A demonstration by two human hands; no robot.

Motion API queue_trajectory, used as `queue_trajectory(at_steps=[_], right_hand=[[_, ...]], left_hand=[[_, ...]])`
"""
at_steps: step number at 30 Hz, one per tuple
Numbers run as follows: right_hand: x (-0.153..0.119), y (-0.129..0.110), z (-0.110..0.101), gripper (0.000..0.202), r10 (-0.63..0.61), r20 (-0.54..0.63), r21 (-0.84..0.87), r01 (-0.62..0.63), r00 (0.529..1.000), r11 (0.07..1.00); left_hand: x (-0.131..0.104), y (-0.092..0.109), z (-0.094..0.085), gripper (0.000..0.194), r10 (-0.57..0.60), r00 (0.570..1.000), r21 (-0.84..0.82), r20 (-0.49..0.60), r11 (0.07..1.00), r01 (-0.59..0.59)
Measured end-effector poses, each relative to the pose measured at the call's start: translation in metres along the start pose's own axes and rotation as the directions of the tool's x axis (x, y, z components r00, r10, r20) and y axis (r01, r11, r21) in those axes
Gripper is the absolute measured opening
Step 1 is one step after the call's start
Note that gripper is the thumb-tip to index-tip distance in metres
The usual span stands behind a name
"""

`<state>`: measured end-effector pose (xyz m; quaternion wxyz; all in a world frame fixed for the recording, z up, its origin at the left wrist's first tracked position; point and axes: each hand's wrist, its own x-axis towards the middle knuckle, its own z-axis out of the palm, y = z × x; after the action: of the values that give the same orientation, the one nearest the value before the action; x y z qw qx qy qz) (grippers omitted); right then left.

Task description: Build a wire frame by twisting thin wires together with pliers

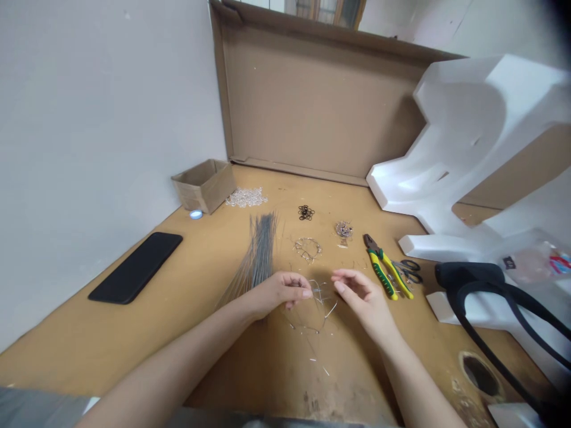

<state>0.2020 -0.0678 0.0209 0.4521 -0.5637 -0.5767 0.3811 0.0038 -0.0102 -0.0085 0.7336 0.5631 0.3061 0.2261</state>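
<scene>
My left hand (288, 290) is closed in a pinch, thumb against forefinger, on a thin bent wire (322, 327) that hangs in a loose loop between the hands. Its ends and small attached bits are too fine to make out. Just to the right, my right hand (360, 292) has its thumb and curved fingers apart, with nothing visible between them. Beyond the hands lies a ring of twisted wire (307, 249) on the table. Beside my left forearm is a bundle of straight grey wires (263, 249), partly behind the wrist.
Yellow-green pliers (384, 270) and scissors (409, 270) lie right. Farther back are black rings (306, 212), a metal pile (344, 229), clear beads (247, 197) and a cardboard box (205, 185). A black phone (136, 267) is left; white foam (464, 137) stands right.
</scene>
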Motion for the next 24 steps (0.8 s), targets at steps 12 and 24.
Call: queue_trajectory(at_steps=[12, 24], right_hand=[[-0.002, 0.004, 0.006, 0.017, 0.134, 0.434, 0.237, -0.257, 0.891, 0.937], [-0.002, 0.002, 0.007, 0.016, 0.163, 0.377, 0.243, -0.267, 0.912, 0.933]], left_hand=[[0.001, 0.001, -0.001, 0.023, 0.099, 0.989, -0.095, -0.106, 0.989, -0.109], [0.002, -0.004, 0.002, 0.021, 0.079, 0.995, -0.111, -0.054, 0.990, -0.085]])
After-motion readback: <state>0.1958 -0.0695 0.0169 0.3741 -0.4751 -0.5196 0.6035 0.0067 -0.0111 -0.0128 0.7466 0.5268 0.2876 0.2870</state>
